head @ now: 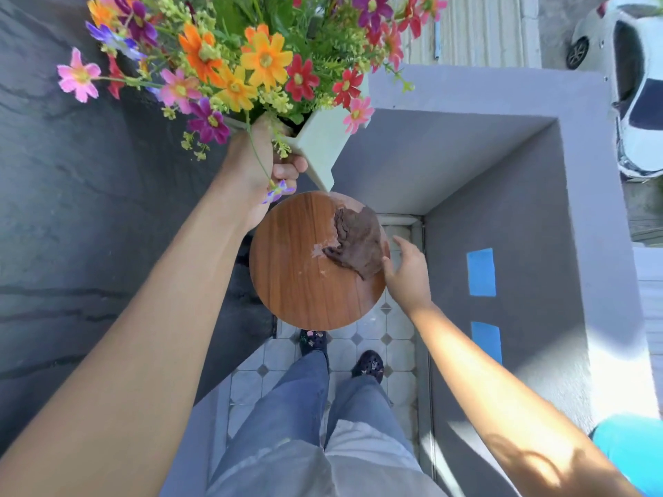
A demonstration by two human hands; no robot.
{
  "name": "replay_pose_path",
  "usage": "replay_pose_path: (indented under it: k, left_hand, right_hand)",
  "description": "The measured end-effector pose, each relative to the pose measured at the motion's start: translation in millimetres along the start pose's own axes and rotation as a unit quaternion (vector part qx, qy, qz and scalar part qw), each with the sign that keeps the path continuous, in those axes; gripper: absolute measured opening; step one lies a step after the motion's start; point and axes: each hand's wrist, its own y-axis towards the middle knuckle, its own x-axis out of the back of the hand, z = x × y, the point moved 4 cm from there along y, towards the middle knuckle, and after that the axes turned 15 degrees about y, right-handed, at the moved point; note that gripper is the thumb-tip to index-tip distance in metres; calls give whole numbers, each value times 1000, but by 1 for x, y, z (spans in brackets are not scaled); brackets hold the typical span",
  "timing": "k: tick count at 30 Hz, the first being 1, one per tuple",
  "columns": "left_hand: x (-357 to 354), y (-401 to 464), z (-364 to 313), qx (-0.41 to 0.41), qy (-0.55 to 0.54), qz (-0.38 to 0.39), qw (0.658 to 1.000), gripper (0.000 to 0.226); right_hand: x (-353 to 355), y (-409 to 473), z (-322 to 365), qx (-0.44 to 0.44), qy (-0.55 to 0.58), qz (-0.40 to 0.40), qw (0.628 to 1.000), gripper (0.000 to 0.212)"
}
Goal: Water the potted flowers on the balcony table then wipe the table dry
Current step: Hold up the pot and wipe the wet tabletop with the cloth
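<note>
- The left hand [267, 163] is closed around the near side of a pale square-sided plastic flower pot [319, 145], fingers wrapped under its rim; the pot is held in the air, clear of the table.
- The pot is tilted: its long axis runs from its base, low and toward the table's far edge, up and away to its mouth at upper left. The base corner hangs just above the far rim of the table.
- A dense bunch of multicoloured flowers [251, 59], orange, red, pink, purple and yellow with green sprigs, spreads out of the mouth toward the top of the view. One purple bloom droops over the left hand's knuckles.
- The round wooden-topped table [294, 274] stands below the pot, on a pale tiled floor [391, 335].
- A crumpled brown cloth [357, 242] lies on the right part of the tabletop, its long axis running from the far side toward the near right edge. Patches of wet sheen show on the wood just left of it.
- The right hand [407, 272] is spread, fingers apart, holding nothing; it hovers at the table's right edge, fingertips just beside the cloth. Contact cannot be confirmed.
- A grey balcony parapet wall [502, 195] bounds the far and right sides.
</note>
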Motion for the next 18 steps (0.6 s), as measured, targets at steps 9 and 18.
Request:
replay_pose_path:
  k: [9,18]
  left_hand:
    - [5,3,0,-19,17,-1,1000,25]
    - [6,2,-2,-21,11,-6,1000,30]
  right_hand:
    - [-42,26,14,204,-197,118,952,57]
    - [-146,-89,25,259,-186,248,915,51]
